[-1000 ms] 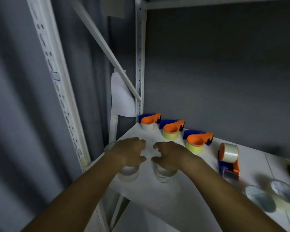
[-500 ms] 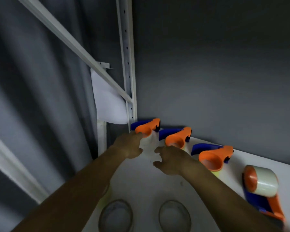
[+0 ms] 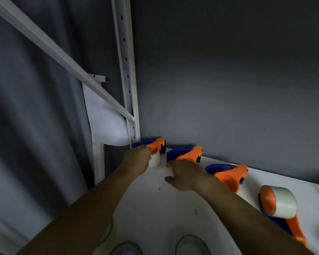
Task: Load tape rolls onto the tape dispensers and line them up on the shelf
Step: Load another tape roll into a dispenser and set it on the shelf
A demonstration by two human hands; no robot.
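White shelf (image 3: pixel 155 214) fills the lower frame, grey wall behind it, perforated upright post (image 3: pixel 126 74) at the back-left corner with a diagonal brace (image 3: pixel 50 46) running into it. White sheet (image 3: pixel 105 124) hangs off the frame left of the post.

Four orange-and-blue tape dispensers along the back of the shelf, roughly in a row from the corner out to the right. Corner dispenser (image 3: pixel 156 147) lies flat against the wall, white roll loaded. Second dispenser (image 3: pixel 187 153) just beside it, also flat. Third dispenser (image 3: pixel 228 174) next along, a bit further from the wall. Fourth dispenser (image 3: pixel 282 208) sits nearest the camera on the right, turned differently from the others, its pale roll and orange hub facing up-left.

Left hand (image 3: pixel 136 160) is on the corner dispenser, fingers curled round its white roll and orange body. Right hand (image 3: pixel 184 176) sits at the front of the second dispenser, fingers bent over its near end; looks like contact, but can't tell if it's actually gripping, the hand covers the roll.

Two loose clear tape rolls at the bottom edge: left roll (image 3: pixel 125 248), right roll (image 3: pixel 191 244), both flat, cut off by the frame, well apart from the dispensers.
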